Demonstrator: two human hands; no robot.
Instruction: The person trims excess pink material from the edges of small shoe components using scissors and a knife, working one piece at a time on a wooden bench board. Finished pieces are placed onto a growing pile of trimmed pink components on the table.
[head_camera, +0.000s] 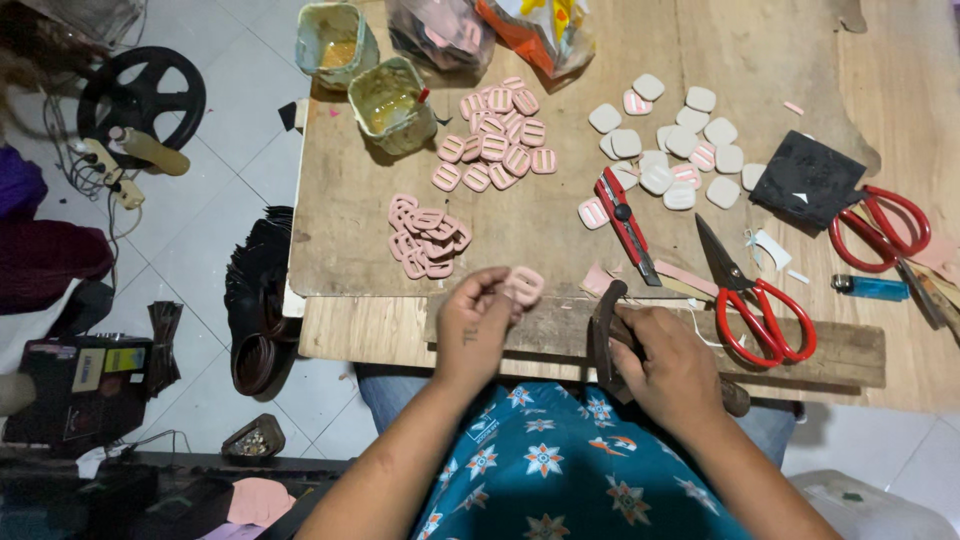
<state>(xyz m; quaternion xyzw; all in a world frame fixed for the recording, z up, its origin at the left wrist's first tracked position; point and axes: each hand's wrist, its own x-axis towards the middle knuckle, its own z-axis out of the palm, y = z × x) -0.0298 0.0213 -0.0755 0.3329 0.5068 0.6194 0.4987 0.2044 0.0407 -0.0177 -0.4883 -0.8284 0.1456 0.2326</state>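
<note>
My left hand (478, 318) holds a small pink buckle piece (524, 285) pinched in its fingers above the near edge of the wooden table (560, 220). My right hand (668, 365) grips a dark metal hammer (604, 328), whose head rests close to a wooden bar (830, 350) at the table's front. A loose heap of pink buckle frames (428, 237) lies just beyond my left hand. A larger cluster of pink slotted pieces (498, 138) sits farther back.
White and pink square pieces (672, 140) are spread at the back right. A red box cutter (624, 220), red scissors (752, 295), second red scissors (885, 228), a blue lighter (872, 288), a black pad (808, 178), two glue tubs (392, 105) and bags (480, 30) lie around.
</note>
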